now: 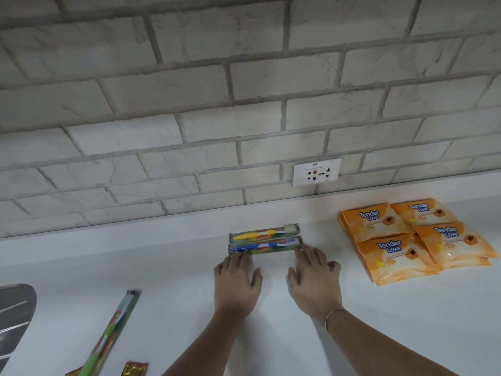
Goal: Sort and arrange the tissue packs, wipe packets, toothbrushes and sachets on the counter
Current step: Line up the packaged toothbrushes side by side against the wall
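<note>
Squaring up the toothbrush row seems to be the step in hand. Both hands lie flat on the white worktop (162,267) at the centre of the frame, fingers straight and slightly spread, holding nothing. The left hand (237,283) touches the left end of the blue toothbrush pack (265,246) with its fingertips, and the right hand (314,280) touches the right end. That two-ended touch probably serves to push the pack straight and snug against the yellow toothbrush pack (264,232), which lies parallel just behind it, nearer the brick wall (189,90). Each brush sits sealed in its own clear, green-printed sleeve, one to a sleeve; no tray or box shows. At the right of the frame the orange wipe packets (417,240) form an overlapping cluster, apparently already grouped by kind. Not yet sorted, by the look of it, are a green toothbrush pack (111,335) lying slantwise at lower left and gold sachets (135,369) at the bottom edge. Tissue packs are not in view.
</note>
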